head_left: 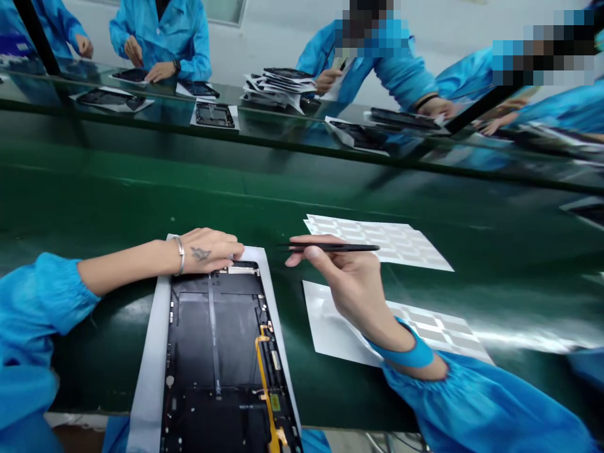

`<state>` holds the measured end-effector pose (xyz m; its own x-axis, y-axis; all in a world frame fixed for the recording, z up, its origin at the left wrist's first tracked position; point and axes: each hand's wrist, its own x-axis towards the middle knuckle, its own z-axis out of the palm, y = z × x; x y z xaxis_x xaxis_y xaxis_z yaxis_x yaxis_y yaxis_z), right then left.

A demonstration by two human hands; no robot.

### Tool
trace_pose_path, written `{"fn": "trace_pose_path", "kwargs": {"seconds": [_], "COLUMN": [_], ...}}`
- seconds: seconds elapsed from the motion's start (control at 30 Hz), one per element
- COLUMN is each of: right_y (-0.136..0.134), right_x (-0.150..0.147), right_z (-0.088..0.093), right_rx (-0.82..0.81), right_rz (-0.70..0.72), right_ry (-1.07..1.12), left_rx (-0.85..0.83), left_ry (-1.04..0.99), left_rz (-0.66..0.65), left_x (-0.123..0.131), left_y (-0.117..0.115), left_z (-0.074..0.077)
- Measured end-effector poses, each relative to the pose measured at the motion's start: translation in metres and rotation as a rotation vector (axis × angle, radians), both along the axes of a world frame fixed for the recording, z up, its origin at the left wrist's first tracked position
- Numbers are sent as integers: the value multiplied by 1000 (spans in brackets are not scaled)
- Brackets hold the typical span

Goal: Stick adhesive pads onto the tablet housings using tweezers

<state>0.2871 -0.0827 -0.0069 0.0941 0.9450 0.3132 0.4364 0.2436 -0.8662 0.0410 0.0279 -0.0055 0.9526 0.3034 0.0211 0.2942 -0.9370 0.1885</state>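
The right hand [342,283] is closed on a pair of black tweezers [335,248], held between the thumb and fingers like a pen. The tips point left, up in the air, close to the left hand [205,250]. The left hand is open and flat, not gripping, and its fingers press on the far end of a black tablet shell [214,333]. The shell lies on a white paper sheet [150,358] on a green counter [189,195], and a thin yellow cable [263,371] runs along its right side. To the right lie two sheets of silver stickers [377,242] [438,330], one farther and one nearer. The sharp tips could poke the left fingers or scratch the shell, as they are so close. A shaky move could bend or tear the yellow cable. If the left hand slips, the shell could slide on the paper. A silver bracelet [179,257] on the left wrist could bump the shell too. Across the counter, people in blue coats [160,38] work near a pile of black shells [280,85]
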Motion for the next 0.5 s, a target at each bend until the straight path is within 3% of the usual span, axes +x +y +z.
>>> {"fn": "trace_pose_path", "kwargs": {"seconds": [0.17,0.37,0.5], "right_y": [-7,-9,-9], "right_x": [-8,-21,-19], "right_z": [2,-2,-2], "right_rx": [72,142,162], "right_rz": [60,245,250], "right_ry": [-13,-203,-265], "left_rx": [-276,-324,-346], "left_ry": [172,215,271], "left_rz": [12,73,55], "left_x": [31,37,36], "left_y": [17,15,16], "left_z": [11,15,18]}}
